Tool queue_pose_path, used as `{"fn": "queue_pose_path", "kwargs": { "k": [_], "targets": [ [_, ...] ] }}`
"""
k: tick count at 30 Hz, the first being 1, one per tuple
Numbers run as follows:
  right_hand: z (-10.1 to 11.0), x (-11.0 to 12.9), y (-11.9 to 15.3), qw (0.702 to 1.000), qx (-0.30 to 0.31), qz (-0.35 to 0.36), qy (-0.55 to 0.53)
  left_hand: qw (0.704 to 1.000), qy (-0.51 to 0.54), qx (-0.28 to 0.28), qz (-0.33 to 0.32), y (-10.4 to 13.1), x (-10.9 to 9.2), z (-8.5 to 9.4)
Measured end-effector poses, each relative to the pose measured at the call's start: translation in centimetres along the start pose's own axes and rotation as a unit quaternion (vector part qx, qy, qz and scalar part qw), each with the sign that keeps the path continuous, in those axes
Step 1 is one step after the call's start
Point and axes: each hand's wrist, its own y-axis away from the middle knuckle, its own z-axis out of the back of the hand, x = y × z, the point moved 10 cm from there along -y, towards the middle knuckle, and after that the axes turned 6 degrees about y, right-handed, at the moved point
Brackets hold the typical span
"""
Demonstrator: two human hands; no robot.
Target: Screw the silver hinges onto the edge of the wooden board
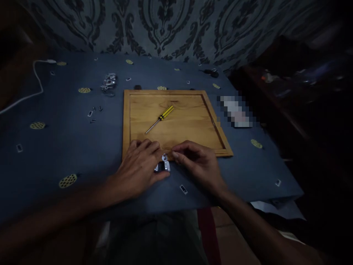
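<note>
A silver metal cabinet hinge sits at the near edge of the framed wooden panel. My left hand is closed around the hinge and that edge, its fingers on top of the panel and its thumb below the hinge. My right hand is just to the right, thumb and forefinger pinched close to the hinge; whatever is between those fingertips is too small to make out. On the panel lies a screwdriver with a yellow and black handle, its tip pointing toward my left hand.
More silver hinges lie in a pile at the back left, with several small screws nearer. A white cable runs along the left. A dark object lies at the back right, above a blurred-out flat item.
</note>
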Motion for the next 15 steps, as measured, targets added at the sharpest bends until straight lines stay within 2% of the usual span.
{"fn": "queue_pose_path", "kwargs": {
  "k": [9, 15],
  "targets": [
    [-1.2, 1.1, 0.2, 0.991, 0.012, 0.107, 0.085, 1.000, 0.006, 0.000, -0.003, 0.1, 0.0, -0.2],
    [-0.9, 1.8, 0.8, 0.983, -0.018, 0.142, 0.112, 1.000, 0.012, -0.005, -0.007, -0.1, -0.1, -0.1]
  ]
}}
